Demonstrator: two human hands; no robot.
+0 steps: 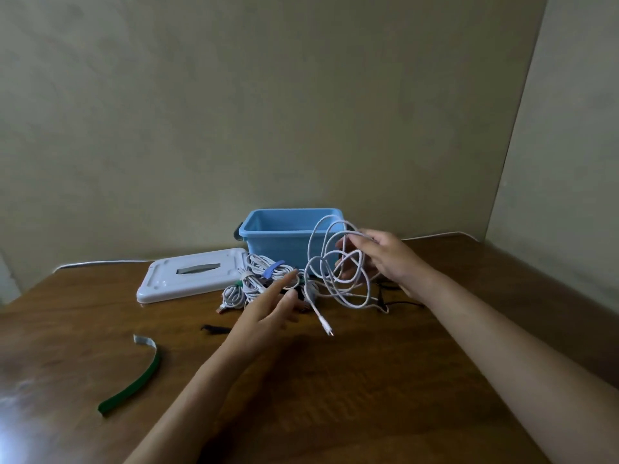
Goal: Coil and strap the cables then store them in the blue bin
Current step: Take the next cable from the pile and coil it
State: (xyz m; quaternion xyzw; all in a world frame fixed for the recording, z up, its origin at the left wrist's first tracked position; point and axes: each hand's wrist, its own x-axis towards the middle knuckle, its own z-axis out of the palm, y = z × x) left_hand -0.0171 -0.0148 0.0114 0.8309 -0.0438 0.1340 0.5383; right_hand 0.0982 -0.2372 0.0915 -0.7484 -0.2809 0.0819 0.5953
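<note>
Right hand [385, 259] grips a loose, springy white cable [338, 262] in uneven loops, lifted just in front of the open blue plastic bin [268, 229]. Left hand [271, 306] hovers with relaxed fingers, holding nothing, over the heap of strapped white cable bundles [254, 279]. Risk here: those loops could spring apart, or the dangling plug could snag the heap. The green strap [134, 383] lies well to the left on the brown wooden desk [368, 396]; plenty of bare desk near the person, walls close behind.
</note>
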